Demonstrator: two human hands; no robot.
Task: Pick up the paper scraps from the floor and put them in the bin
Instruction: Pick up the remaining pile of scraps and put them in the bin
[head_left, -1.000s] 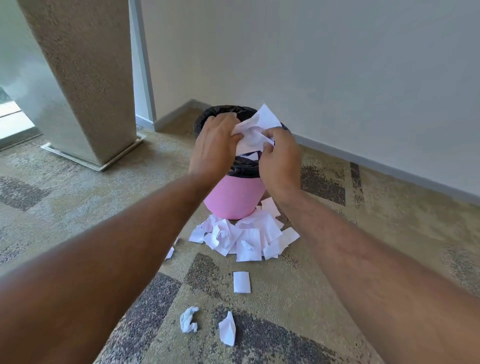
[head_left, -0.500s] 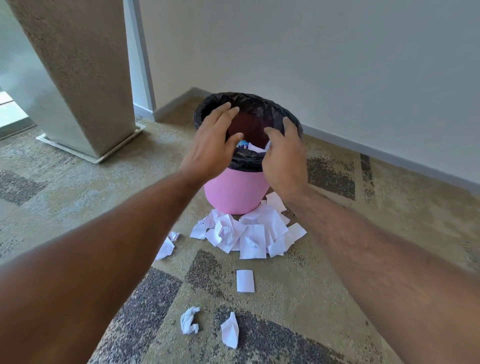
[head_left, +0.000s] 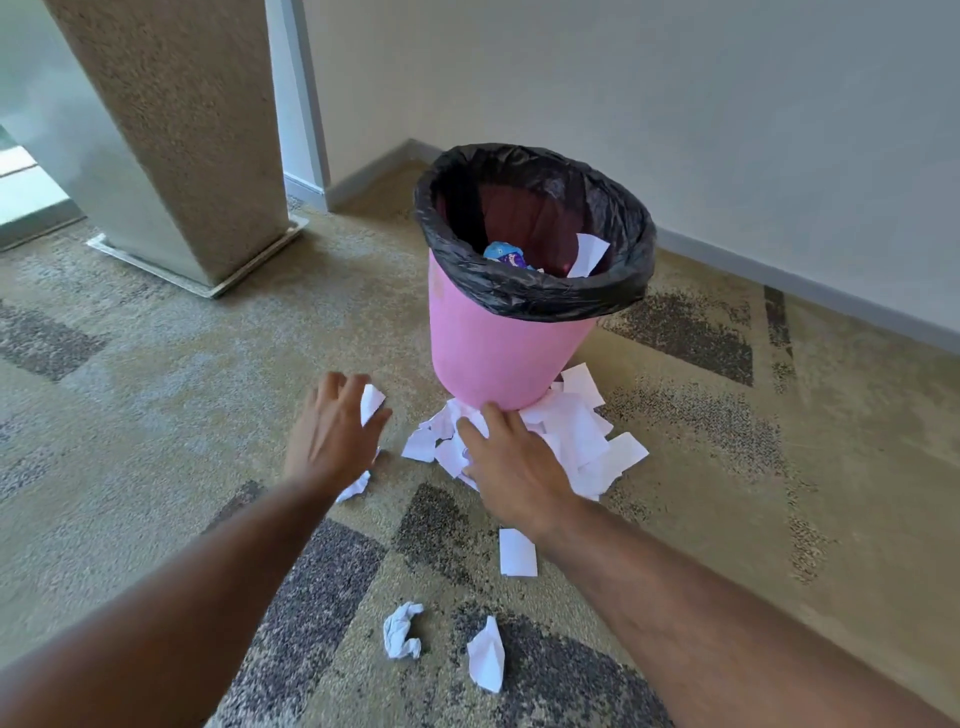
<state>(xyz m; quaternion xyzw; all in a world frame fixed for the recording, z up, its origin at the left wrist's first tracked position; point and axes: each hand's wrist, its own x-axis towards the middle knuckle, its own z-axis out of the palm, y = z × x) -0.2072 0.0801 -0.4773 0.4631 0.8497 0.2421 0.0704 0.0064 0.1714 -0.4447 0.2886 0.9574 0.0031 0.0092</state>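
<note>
A pink bin (head_left: 493, 358) with a black liner (head_left: 545, 296) stands on the carpet; white paper and a blue wrapper lie inside. A heap of white paper scraps (head_left: 582, 441) spreads at its foot. My right hand (head_left: 514, 462) hovers over the heap's left part, fingers spread, holding nothing. My left hand (head_left: 332, 436) is left of the heap, fingers apart, above a small scrap (head_left: 371, 402) and a crumpled one (head_left: 356, 488). Nearer me lie a flat scrap (head_left: 517, 553), a crumpled ball (head_left: 401, 631) and a folded scrap (head_left: 487, 654).
A wide textured pillar (head_left: 182, 130) on a metal base stands at the back left. A pale wall with a grey skirting board (head_left: 779, 270) runs behind the bin. Patterned carpet (head_left: 156, 389) covers the floor.
Both hands let paper go into the bin, then dropped from its rim down to the scraps on the floor. The camera has tilted lower.
</note>
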